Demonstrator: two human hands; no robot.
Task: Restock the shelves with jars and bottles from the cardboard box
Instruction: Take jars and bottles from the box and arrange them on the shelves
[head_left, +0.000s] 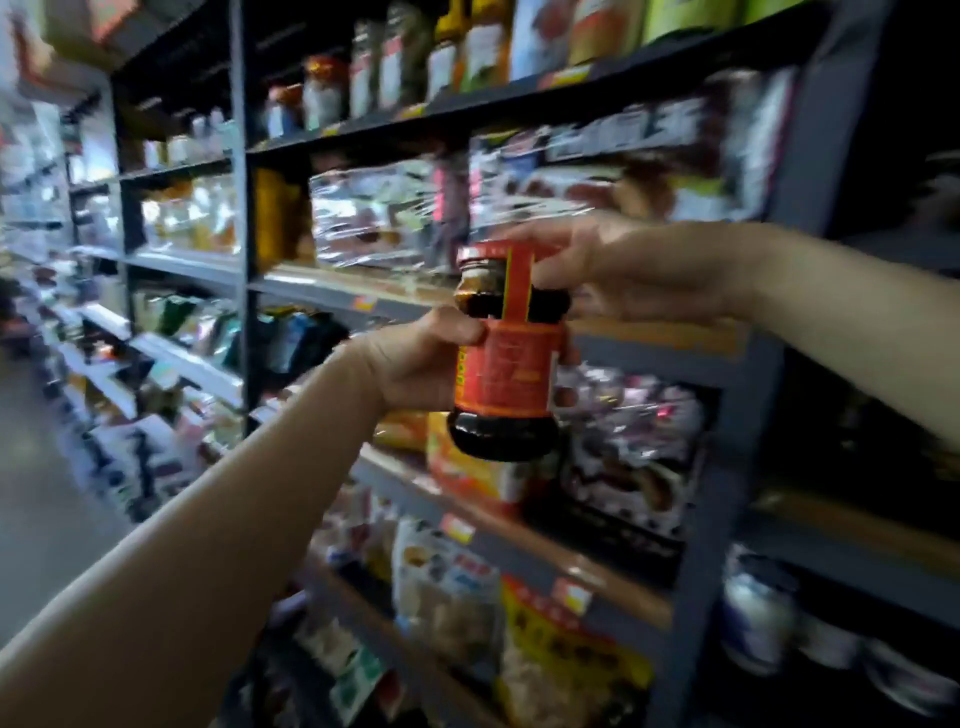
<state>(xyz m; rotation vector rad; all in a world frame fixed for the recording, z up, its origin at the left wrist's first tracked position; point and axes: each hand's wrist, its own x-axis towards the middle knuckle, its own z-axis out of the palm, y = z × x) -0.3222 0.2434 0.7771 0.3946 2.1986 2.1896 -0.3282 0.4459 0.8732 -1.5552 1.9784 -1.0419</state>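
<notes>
Dim shop aisle, dark metal shelves (332, 291) crammed with packets, and in front of them, about level with the middle shelf, a dark sauce jar (506, 353) with a red label is held up in both hands. Left hand (415, 364) wraps its body while the right hand (613, 270) pinches the lid. It looks mid-carry to me; next it needs a free spot, perhaps among the jars on the top shelf (395, 78).

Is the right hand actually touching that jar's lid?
Touching. The head view shows the right hand with fingers curled over the jar at its red lid, while the left hand grips the label.
</notes>
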